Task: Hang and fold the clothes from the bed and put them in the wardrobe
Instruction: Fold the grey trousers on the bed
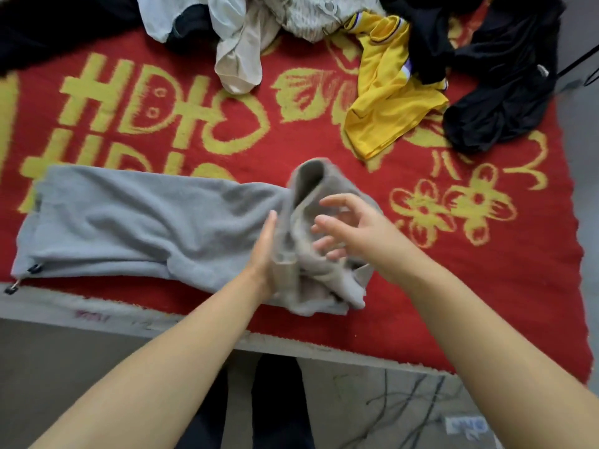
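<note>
On the near edge of the bed [181, 322], over a coarse red blanket [291, 140] woven with yellow characters and flowers, lies the soft grey fleece garment [129, 222] I am folding. Most of it stretches flat to my left, its nap fuzzy and faintly creased, with a dark cord toggle [35, 268] at the far hem. Its right end is bunched into a thick, rumpled roll that stands up in a rounded loop between my hands.

My left hand [264, 251] presses flat against the left side of that roll, fingers [270, 222] straight and held together. My right hand [353, 231] hovers at the other side, its fingers [337, 200] loosely spread and slightly curled; the tips are blurred, and I cannot tell whether they touch the fleece.

Farther up the bed sits the unsorted heap: a shiny yellow jersey [389, 92] with purple and white trim, crumpled; a limp cream garment [240, 63] hanging in smooth folds; a white cloth [175, 14] beside it; and black clothing [499, 76] slumped at the right, well apart from the fleece.

Below the bed's pale edge is a grey floor [64, 367].
</note>
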The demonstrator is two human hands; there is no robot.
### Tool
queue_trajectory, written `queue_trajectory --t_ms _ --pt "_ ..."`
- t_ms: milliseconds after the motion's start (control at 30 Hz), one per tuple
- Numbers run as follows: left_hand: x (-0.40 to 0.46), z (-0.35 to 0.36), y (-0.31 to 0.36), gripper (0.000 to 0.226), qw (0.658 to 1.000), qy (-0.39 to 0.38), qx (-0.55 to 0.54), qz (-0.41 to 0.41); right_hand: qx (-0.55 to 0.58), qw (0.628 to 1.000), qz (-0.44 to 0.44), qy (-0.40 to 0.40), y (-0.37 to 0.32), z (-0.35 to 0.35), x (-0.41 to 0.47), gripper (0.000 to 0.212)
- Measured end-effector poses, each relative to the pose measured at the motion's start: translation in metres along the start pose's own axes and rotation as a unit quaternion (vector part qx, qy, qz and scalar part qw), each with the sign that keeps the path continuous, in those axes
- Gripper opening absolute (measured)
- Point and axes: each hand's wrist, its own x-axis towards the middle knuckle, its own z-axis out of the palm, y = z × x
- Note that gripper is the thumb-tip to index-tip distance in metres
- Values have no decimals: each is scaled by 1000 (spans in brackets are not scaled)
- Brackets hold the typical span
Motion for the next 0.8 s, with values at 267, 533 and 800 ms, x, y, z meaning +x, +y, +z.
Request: queue_trajectory --t_ms 267,533,800 --pt "-15 -105 49 41 756 371 505 189 -85 947 186 247 131 -11 33 45" --pt "33 -55 -24 65 649 184 738 23 200 941 253 105 146 22 41 36" --pt "-9 -92 50 36 961 69 268 30 197 979 25 55 4 69 45 37"
